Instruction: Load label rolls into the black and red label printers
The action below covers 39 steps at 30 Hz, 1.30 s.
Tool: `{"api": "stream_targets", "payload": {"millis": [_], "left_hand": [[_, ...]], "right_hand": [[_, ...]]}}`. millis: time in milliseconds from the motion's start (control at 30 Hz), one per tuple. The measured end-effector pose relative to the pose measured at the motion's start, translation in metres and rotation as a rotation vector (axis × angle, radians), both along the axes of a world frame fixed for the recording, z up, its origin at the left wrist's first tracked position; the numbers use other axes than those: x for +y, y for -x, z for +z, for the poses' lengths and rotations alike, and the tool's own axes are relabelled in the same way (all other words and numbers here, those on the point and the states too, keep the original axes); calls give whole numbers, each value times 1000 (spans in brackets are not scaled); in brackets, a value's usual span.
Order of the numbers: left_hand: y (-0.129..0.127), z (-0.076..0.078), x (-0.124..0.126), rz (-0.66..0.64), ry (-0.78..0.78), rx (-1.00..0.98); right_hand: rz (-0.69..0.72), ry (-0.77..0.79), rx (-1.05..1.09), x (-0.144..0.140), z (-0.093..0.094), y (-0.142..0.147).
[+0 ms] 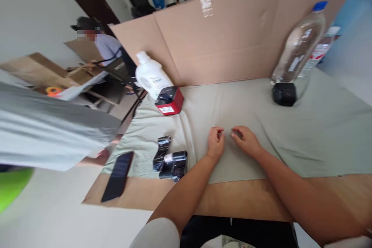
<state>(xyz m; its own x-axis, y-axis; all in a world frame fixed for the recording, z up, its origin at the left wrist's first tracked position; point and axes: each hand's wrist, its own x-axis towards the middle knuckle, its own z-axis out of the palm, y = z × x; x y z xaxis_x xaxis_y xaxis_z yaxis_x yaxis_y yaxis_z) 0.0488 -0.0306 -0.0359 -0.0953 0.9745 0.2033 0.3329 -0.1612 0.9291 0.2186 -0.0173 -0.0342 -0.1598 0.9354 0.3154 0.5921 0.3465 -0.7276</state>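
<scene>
My left hand (215, 141) rests on the grey-green cloth (314, 135) in the middle of the table, fingers curled in, holding nothing I can see. Just to its right, my right hand (245, 139) lies on the same cloth with fingers bent loosely; the two hands nearly touch at the fingertips. Left of my left hand lies a bundle of shiny black rolls (170, 159). A black phone (118, 176) sits further left at the cloth's edge.
A red and black box (169, 100) and a white jug (151, 75) stand at the back left. A clear bottle with a blue cap (299, 42) and a black object (284, 93) stand back right. A cardboard wall (221, 35) closes the far side. Another person's sleeve (49, 131) is at left.
</scene>
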Motion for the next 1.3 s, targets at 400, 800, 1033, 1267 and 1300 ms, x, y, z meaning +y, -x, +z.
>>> {"api": "stream_targets", "payload": {"millis": [400, 800, 1033, 1267, 1300], "left_hand": [[-3, 8, 1, -310, -41, 430], [-4, 4, 2, -182, 9, 23], [-3, 7, -1, -25, -35, -363], [4, 11, 3, 59, -55, -459], [4, 11, 3, 63, -32, -485]], "right_hand": [[-890, 258, -353, 137, 62, -149], [-717, 298, -220, 114, 58, -110], [-157, 115, -204, 9, 40, -5], [-138, 192, -152, -57, 28, 45], [-133, 183, -154, -59, 28, 46]]}}
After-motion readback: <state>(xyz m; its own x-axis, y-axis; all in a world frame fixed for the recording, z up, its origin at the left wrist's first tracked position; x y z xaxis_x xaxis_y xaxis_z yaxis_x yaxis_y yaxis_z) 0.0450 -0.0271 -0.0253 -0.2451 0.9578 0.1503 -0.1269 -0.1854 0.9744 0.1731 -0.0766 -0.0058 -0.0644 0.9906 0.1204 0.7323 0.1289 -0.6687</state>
